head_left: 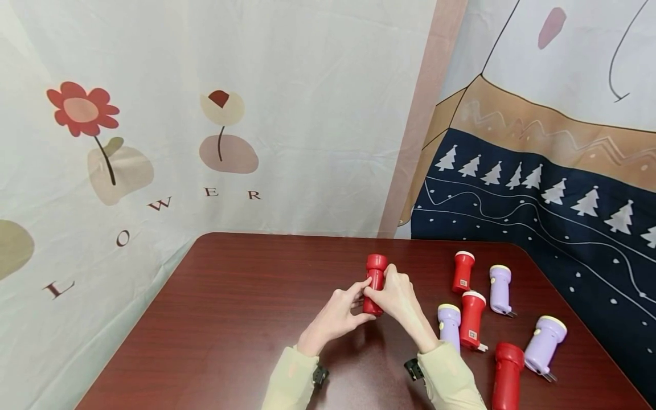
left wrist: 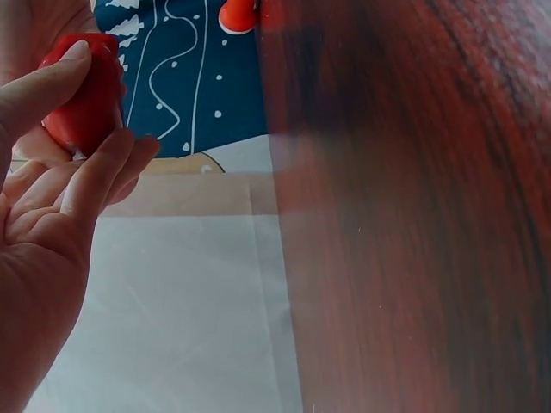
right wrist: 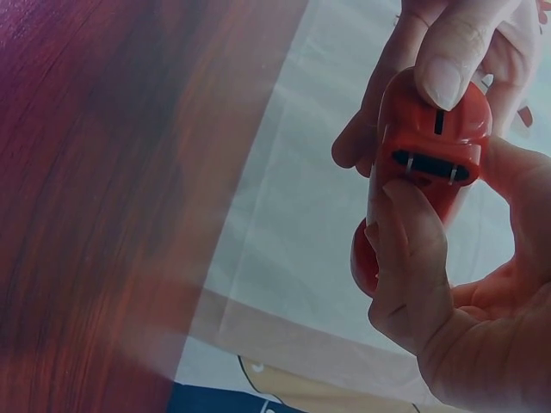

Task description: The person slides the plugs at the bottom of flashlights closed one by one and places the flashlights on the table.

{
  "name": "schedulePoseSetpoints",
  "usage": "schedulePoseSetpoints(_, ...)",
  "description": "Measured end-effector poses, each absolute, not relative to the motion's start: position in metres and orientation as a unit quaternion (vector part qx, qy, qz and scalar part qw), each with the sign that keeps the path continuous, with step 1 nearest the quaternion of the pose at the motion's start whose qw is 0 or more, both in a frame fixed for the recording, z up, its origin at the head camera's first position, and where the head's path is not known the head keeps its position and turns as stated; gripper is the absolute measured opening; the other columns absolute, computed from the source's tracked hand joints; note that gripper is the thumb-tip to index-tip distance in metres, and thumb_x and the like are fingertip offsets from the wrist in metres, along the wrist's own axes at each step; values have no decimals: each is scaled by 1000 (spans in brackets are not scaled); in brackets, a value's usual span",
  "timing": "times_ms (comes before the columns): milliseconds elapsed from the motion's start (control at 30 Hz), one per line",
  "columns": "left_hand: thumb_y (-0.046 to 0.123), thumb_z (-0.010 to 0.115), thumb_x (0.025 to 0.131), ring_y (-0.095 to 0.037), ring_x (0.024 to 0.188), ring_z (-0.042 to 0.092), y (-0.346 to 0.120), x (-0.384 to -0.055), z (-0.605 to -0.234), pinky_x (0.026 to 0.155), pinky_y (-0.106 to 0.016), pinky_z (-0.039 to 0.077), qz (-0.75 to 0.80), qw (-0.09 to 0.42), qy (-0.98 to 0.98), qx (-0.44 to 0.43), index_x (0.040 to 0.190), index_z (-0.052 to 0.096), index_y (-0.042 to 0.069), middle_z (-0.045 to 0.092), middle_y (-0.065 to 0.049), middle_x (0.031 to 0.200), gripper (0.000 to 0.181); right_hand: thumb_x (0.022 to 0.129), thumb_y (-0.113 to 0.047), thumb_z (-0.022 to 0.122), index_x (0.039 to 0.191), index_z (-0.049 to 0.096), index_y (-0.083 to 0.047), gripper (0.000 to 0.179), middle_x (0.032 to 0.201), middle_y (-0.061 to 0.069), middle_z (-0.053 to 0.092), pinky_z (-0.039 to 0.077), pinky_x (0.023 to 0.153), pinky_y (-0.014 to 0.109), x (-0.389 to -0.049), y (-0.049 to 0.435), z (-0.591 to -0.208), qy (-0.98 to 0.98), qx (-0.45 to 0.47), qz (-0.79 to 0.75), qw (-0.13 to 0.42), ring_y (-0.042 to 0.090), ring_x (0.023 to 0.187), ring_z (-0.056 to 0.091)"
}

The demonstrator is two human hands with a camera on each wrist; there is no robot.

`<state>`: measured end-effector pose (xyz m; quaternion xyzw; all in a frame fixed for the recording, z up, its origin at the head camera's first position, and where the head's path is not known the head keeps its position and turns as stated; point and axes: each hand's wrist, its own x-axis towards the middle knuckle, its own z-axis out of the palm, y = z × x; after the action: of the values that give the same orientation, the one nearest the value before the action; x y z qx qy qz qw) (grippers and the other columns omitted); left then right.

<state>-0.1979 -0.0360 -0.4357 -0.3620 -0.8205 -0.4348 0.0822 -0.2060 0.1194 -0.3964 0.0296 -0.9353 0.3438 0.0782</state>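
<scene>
Both hands hold a red flashlight point(head_left: 376, 280) above the table, its wider head pointing away from the body. My left hand point(head_left: 335, 316) grips it from the left, the thumb lying against its base end in the right wrist view. My right hand point(head_left: 402, 296) pinches the body from the right between thumb and fingers. A dark recess with two thin metal prongs point(right wrist: 430, 167) shows in the flashlight's base, below a short black slot. Part of the barrel is hidden behind the fingers.
Right of the hands, several flashlights lie on the dark red table point(head_left: 230, 319): red ones point(head_left: 472, 319) and lilac ones point(head_left: 545, 344), some with plug prongs sticking out. One lilac flashlight point(head_left: 449, 324) lies close beside the right forearm. Printed cloth point(head_left: 318, 114) hangs behind the table.
</scene>
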Motion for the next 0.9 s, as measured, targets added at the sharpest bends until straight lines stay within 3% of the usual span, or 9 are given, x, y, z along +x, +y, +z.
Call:
schedulePoseSetpoints(633,4,74,79,-25,108,67,-38,-201,-436,88,-28,53,-430,57,-822,-369,139,40,-5,60,-20,129,70,74,-24,74,94,50,1,40,71,12,58,53,52,29,-209,119,-401,-932,23,352,83,16,54,55)
schedulePoseSetpoints(900,20,76,80,-19,109,66,-50,-200,-433,93,-32,52,-402,64,-852,-328,138,46,6,66,-9,123,66,75,-26,73,91,52,0,37,67,11,58,48,49,25,-210,114,-405,-929,28,355,102,15,51,52)
